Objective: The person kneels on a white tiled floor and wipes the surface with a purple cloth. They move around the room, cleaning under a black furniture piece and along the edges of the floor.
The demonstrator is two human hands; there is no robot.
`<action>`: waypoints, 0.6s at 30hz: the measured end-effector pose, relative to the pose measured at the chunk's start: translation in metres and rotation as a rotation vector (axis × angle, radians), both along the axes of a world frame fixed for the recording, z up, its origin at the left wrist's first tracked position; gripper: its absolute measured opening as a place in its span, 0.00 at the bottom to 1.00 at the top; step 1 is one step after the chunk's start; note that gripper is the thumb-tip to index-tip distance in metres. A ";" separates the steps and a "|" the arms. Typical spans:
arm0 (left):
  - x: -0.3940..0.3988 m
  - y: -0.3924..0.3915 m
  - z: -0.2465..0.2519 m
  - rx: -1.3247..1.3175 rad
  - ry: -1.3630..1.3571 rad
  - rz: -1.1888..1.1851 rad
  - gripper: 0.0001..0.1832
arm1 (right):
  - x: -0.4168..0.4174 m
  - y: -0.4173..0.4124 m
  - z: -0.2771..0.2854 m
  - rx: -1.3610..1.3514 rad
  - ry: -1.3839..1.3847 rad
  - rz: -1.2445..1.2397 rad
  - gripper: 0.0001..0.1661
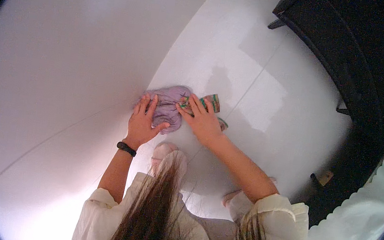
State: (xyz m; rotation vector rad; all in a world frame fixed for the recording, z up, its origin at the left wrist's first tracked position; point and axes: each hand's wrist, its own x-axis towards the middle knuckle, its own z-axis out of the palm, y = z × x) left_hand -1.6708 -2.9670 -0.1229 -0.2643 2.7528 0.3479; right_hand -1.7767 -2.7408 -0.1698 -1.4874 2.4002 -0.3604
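A crumpled purple cloth item [171, 98] lies on the pale floor against the foot of the wall. My left hand [142, 125], with a black band on its wrist, rests on its left part with fingers spread. At its right end a patterned green and brown piece [212, 102] fans out, and it looks gathered where it meets the purple cloth. My right hand [202, 119] lies over this gathered part, fingers apart. Whether the fingertips pinch the cloth cannot be told. A further patterned piece shows beside the right hand; the part between is hidden under the hand.
A smooth pale wall [78, 53] rises on the left. Black furniture with short legs [345, 48] stands at the upper right. White scalloped fabric [352, 209] hangs at the lower right. My feet are on the floor just below the cloth, and long hair hangs into view.
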 end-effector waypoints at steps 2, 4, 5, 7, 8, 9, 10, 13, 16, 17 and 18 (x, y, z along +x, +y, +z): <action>0.016 0.002 0.011 0.035 0.025 0.005 0.54 | 0.000 0.011 0.002 -0.101 0.048 0.038 0.30; 0.031 0.008 0.016 0.023 0.050 0.039 0.53 | -0.010 0.024 0.005 0.017 -0.203 0.052 0.29; 0.039 0.015 0.014 -0.003 0.060 0.065 0.52 | -0.014 0.031 0.005 0.081 -0.329 0.061 0.29; 0.041 0.018 0.010 -0.015 0.065 0.076 0.50 | -0.029 0.040 0.006 -0.182 -0.342 -0.189 0.24; 0.038 0.016 0.007 -0.004 0.061 0.062 0.48 | -0.038 0.041 0.008 -0.311 -0.346 -0.317 0.22; 0.033 0.015 0.002 0.012 0.063 0.046 0.47 | -0.052 0.042 0.012 -0.343 -0.363 -0.327 0.24; 0.029 0.013 0.001 0.055 0.080 0.043 0.46 | -0.069 0.039 0.019 -0.383 -0.382 -0.333 0.25; 0.015 0.014 0.005 0.159 0.201 0.095 0.44 | -0.095 0.028 0.049 -0.409 -0.420 -0.409 0.32; -0.025 0.032 0.022 0.105 0.386 0.182 0.45 | -0.110 0.022 0.051 -0.443 -0.232 -0.550 0.42; -0.031 0.038 0.028 0.009 0.381 0.159 0.46 | -0.113 0.020 0.050 -0.471 -0.139 -0.595 0.46; -0.034 0.036 0.028 -0.079 0.373 0.135 0.47 | -0.113 0.018 0.042 -0.454 -0.171 -0.626 0.53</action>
